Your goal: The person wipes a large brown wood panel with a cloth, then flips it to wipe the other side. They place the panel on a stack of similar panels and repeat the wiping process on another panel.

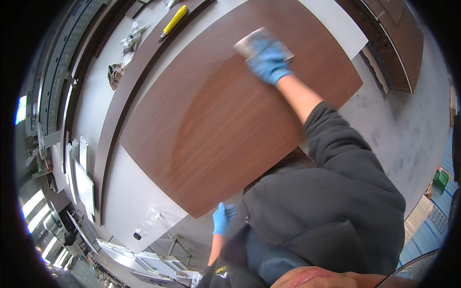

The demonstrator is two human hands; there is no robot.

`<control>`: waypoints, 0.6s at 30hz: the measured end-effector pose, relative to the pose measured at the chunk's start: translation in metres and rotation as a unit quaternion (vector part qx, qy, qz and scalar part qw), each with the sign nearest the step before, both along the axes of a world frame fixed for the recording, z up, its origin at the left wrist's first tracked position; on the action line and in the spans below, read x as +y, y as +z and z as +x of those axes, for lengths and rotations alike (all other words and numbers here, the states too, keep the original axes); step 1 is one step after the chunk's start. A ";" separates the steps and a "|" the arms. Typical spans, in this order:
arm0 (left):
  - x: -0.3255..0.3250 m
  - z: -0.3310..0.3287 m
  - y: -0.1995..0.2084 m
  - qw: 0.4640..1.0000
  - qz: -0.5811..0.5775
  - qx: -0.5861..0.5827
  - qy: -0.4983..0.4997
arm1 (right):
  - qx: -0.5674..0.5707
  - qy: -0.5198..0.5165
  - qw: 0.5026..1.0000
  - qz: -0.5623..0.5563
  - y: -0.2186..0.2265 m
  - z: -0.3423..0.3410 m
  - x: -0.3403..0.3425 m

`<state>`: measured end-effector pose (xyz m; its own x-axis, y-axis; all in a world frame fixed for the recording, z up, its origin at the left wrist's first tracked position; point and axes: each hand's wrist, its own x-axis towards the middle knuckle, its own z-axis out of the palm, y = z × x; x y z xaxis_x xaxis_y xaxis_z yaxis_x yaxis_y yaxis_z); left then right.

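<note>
A large brown wood-grain panel lies flat in front of me. My right hand, in a blue glove, presses a pale, folded cloth-like pad onto its far part. The hand is slightly smeared by motion, and the fingers cover most of the pad. A curved edge between a duller and a deeper brown area runs across the panel. Near the panel's closest corner, my left hand, also gloved in blue, hangs beside my body. Its fingers look loosely stretched out, and no object shows in it.
A long dark strip lies along the panel's left side, with a yellow utility knife resting on it. Beyond it are crumpled clear plastic and a rag. A clear bottle lies on the white surface. Brown boards stand at right.
</note>
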<state>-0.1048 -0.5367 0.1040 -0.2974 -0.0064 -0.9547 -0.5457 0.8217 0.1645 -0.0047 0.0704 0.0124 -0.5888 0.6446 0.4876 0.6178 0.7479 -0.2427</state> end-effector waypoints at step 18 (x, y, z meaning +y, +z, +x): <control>0.337 0.007 -0.068 0.641 0.160 0.720 -0.213 | -0.040 0.304 0.909 -0.282 0.023 0.006 -0.080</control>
<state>-0.0982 -0.1994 0.0365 -0.7812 0.4959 0.3793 0.6238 0.6439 0.4429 0.0011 -0.0096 0.0356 -0.9393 0.3211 0.1205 0.1636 0.7284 -0.6654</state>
